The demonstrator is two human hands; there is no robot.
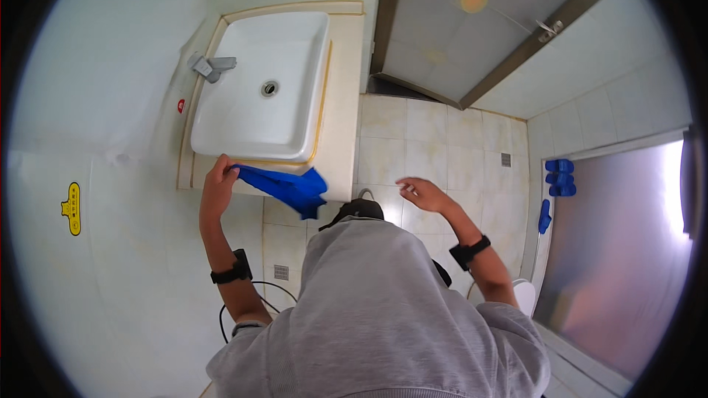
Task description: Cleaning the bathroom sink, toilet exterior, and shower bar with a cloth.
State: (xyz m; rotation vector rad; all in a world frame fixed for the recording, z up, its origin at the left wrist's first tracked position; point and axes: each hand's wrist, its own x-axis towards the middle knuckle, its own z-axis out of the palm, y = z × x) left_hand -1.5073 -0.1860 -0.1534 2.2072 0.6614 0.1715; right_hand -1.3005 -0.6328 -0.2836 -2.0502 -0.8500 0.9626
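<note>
My left hand [219,178] is closed on one corner of a blue cloth [284,189], beside the near left corner of the white washbasin [295,129]. The cloth stretches to the right along the counter's near edge, and its far end hangs loose and bunched. My right hand [422,194] is raised over the floor, right of the counter. Its fingers are loosely bent and apart, with nothing seen in them.
A grey faucet [214,68] stands at the basin's left side, on a pale counter [343,118]. A framed door [479,22] is at the far right. Blue slippers [560,177] lie beside a frosted panel [612,243]. Floor drains [281,273] and a black cable [223,317] are low down.
</note>
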